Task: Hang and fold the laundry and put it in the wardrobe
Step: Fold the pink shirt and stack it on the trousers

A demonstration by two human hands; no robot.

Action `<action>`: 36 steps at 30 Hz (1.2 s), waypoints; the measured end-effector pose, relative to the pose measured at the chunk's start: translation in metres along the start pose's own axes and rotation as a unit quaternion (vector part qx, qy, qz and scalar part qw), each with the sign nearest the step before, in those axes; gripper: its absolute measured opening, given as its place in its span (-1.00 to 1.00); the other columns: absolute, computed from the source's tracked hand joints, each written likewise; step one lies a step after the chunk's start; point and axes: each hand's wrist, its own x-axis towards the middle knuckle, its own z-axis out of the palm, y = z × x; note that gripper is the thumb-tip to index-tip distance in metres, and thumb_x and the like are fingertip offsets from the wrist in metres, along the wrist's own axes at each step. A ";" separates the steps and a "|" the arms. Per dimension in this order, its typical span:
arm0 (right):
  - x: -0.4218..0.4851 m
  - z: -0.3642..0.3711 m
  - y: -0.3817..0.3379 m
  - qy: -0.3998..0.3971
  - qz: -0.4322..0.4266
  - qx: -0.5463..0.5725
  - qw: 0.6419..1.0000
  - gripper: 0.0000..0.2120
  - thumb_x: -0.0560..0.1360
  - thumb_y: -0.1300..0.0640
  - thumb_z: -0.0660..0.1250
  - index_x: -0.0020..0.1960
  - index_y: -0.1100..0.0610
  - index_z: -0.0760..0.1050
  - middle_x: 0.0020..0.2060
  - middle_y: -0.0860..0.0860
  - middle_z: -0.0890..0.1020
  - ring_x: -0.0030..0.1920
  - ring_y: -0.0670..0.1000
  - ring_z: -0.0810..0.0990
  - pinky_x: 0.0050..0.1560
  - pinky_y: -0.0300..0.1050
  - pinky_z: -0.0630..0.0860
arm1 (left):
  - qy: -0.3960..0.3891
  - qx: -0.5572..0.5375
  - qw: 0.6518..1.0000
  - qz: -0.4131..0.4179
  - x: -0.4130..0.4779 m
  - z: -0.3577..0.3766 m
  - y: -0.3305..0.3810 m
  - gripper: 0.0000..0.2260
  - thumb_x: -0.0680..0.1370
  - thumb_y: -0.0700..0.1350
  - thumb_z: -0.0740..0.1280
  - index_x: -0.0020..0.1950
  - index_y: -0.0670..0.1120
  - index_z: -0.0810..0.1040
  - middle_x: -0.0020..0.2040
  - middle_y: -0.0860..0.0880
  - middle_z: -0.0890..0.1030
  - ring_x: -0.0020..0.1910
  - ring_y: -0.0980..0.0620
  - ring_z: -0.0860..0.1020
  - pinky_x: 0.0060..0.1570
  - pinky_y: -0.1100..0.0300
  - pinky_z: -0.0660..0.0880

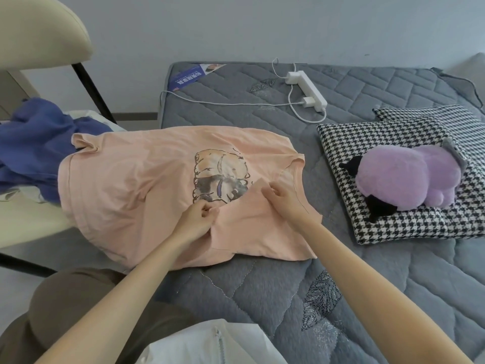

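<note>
A pink T-shirt [126, 185] with a printed picture lies spread on the grey quilted mattress [354, 271], its collar to the right. One sleeve is folded in over the print. My left hand [195, 222] pinches the lower edge of that folded sleeve. My right hand [284, 198] grips its upper edge near the collar. A blue garment [34, 145] lies crumpled on the chair at the left.
A cream chair [39, 38] with black legs stands at the left. A white power strip [307, 89] with cables lies at the back of the mattress. A purple plush toy [409, 177] sits on houndstooth cushions [406, 227] at the right. White fabric [210, 345] lies near me.
</note>
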 end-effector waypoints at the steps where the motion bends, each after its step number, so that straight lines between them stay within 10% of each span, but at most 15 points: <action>1: 0.003 0.001 -0.002 0.005 -0.015 0.027 1.000 -0.74 0.61 -0.10 0.16 -0.04 0.04 0.52 -0.20 -0.09 0.54 -0.19 -0.14 0.50 -0.18 -0.29 0.40 | 0.003 -0.014 1.000 0.003 0.002 -0.002 0.000 -0.88 0.58 -0.06 0.29 -0.12 -0.07 0.46 -0.22 -0.03 0.57 -0.19 -0.04 0.51 -0.12 0.10 0.41; 9: 0.020 0.007 0.021 0.096 0.005 -0.073 0.993 -0.77 0.56 0.19 0.24 0.20 0.13 0.48 -0.06 0.03 0.57 -0.10 0.02 0.55 -0.04 -0.11 0.50 | 0.084 0.107 0.988 0.073 0.011 -0.001 0.009 -0.84 0.56 -0.06 0.28 0.11 -0.07 0.48 0.10 -0.02 0.51 0.09 -0.03 0.50 0.08 0.06 0.45; 14: 0.048 -0.009 0.005 0.158 -0.078 -0.100 0.979 -0.84 0.53 0.21 0.23 0.05 0.00 0.49 0.01 -0.15 0.44 0.05 -0.01 0.52 0.06 -0.09 0.49 | 0.073 0.227 0.956 0.168 0.045 0.007 0.033 -0.64 0.62 -0.05 0.15 0.42 -0.04 0.35 0.42 -0.06 0.32 0.43 -0.10 0.21 0.36 0.06 0.21; 20: 0.117 -0.032 -0.024 0.190 -0.092 -0.225 0.951 -0.75 0.52 0.14 0.23 0.19 0.00 0.45 0.19 -0.09 0.48 0.28 0.02 0.36 0.25 -0.07 0.21 | 0.004 0.337 0.938 0.080 0.107 0.011 0.038 -0.54 0.64 0.12 0.00 0.54 0.22 0.00 0.58 -0.01 -0.15 0.51 -0.27 -0.24 0.42 -0.30 -0.15; 30: 0.225 -0.034 -0.059 0.052 0.015 -0.350 0.935 -0.41 0.57 0.03 0.21 0.53 0.14 0.13 0.47 0.13 0.29 0.48 0.17 0.19 0.44 0.10 0.18 | 0.099 0.358 0.915 0.157 0.129 0.031 -0.007 -0.46 0.61 0.20 0.04 0.50 0.26 -0.18 0.58 0.00 -0.14 0.54 -0.18 -0.18 0.42 -0.24 -0.19; 36: 0.231 -0.016 -0.063 0.090 -0.001 -0.426 0.900 -0.78 0.46 0.19 0.19 0.09 0.19 0.44 0.08 0.14 0.57 0.13 0.21 0.51 0.21 0.08 0.40 | 0.096 0.357 0.917 0.148 0.134 0.033 -0.011 -0.47 0.61 0.21 0.01 0.47 0.28 -0.23 0.56 0.02 -0.21 0.53 -0.17 -0.22 0.41 -0.22 -0.28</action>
